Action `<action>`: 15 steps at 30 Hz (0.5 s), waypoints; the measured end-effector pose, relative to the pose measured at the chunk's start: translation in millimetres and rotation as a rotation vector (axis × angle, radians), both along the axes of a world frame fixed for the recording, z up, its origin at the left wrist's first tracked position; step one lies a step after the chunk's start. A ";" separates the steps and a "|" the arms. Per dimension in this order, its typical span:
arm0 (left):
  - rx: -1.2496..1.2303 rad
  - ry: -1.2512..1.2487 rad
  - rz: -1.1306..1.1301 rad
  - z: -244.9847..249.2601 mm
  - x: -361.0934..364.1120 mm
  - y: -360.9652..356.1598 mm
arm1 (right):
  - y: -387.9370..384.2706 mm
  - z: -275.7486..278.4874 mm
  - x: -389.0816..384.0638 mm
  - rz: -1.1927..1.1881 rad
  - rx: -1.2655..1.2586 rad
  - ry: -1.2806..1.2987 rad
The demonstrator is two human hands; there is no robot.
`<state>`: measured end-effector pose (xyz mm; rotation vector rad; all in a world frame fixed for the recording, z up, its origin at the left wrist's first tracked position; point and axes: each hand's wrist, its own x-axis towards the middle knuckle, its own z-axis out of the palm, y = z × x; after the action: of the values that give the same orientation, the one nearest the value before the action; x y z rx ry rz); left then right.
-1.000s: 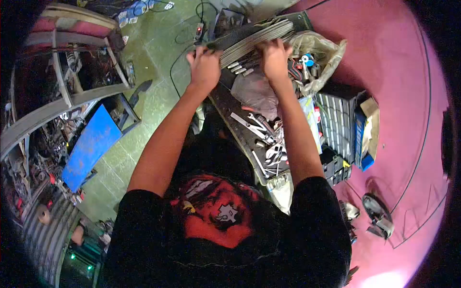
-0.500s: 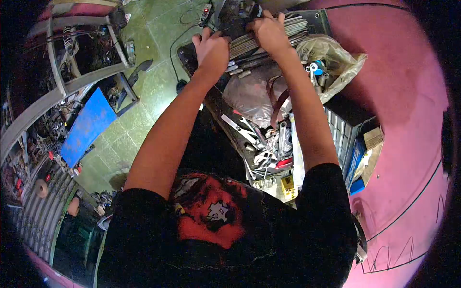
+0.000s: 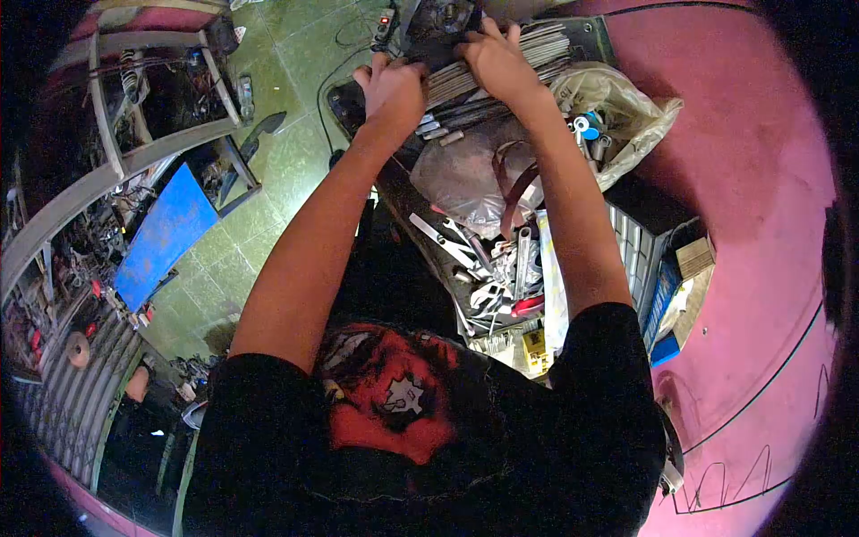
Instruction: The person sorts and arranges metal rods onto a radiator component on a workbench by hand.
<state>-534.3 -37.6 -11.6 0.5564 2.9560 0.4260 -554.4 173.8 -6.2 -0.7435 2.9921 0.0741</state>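
At the top of the head view, both arms reach over a cluttered bench. My left hand [image 3: 394, 88] is bent at the left end of a bundle of thin rods [image 3: 452, 85]. Over the middle of the rods is my right hand [image 3: 501, 63], its fingers curled toward a dark object [image 3: 440, 20] behind them. The far fingertips of both hands are hard to make out, so what they grip is unclear. Below the rods lie a crumpled clear plastic bag [image 3: 461, 174] and a brown strap [image 3: 510, 188].
Wrenches [image 3: 523, 259] and red-handled pliers [image 3: 528, 305] lie nearer on the bench. An open plastic bag [image 3: 644, 121] holds metal sockets. A blue panel [image 3: 167, 237] and a metal frame [image 3: 107, 107] stand left. A pink wall [image 3: 752, 179] borders the right, and a power strip [image 3: 385, 22] is beyond.
Both hands have shifted very slightly, staying around the rods. The dark object behind them shows more fully now.
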 end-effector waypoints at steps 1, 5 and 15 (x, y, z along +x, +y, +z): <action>0.008 -0.016 -0.004 0.6 -0.6 0.2 | 0.2 1.1 0.5 0.010 0.019 0.001; -0.043 -0.060 -0.006 0.7 -3.6 3.1 | 2.1 3.5 4.4 0.030 0.059 0.057; -0.059 0.003 -0.047 10.6 3.3 8.2 | 0.4 13.8 5.8 0.053 0.076 -0.037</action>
<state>-531.0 -29.5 -1.0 0.6183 2.9409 0.3332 -548.7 174.2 7.6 -0.8060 2.9167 0.1736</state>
